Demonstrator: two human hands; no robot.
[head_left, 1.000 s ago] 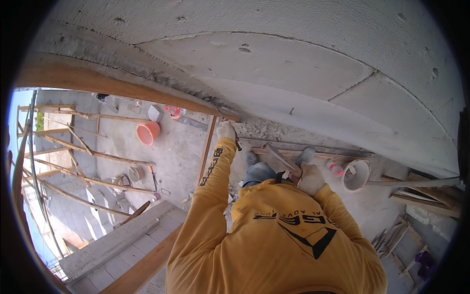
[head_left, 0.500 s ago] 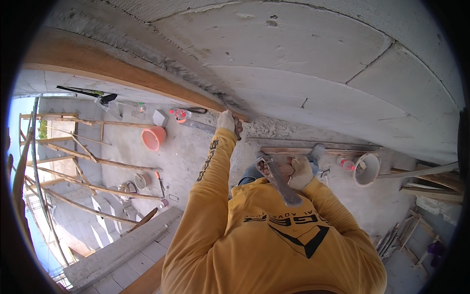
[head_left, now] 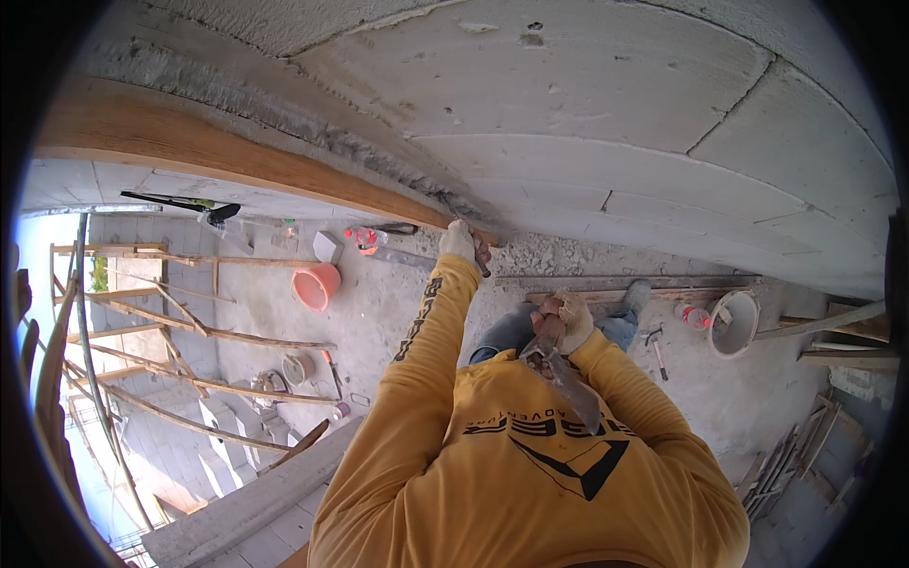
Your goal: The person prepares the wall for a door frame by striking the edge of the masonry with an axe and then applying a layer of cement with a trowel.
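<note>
The left hand (head_left: 461,241) is pressing gloved fingers against the wooden plank (head_left: 237,161) on the block wall (head_left: 587,114); right hand (head_left: 563,322) fingers are gripping a trowel (head_left: 566,379).

A dusty grey concrete floor (head_left: 417,312) carries the things. On it stand a round orange plastic bucket (head_left: 317,285) and a white bucket (head_left: 734,324). A hammer (head_left: 654,343) lies near the white one.

Building site: block wall (head_left: 587,104), scaffolding (head_left: 170,322), buckets (head_left: 316,284)
</note>
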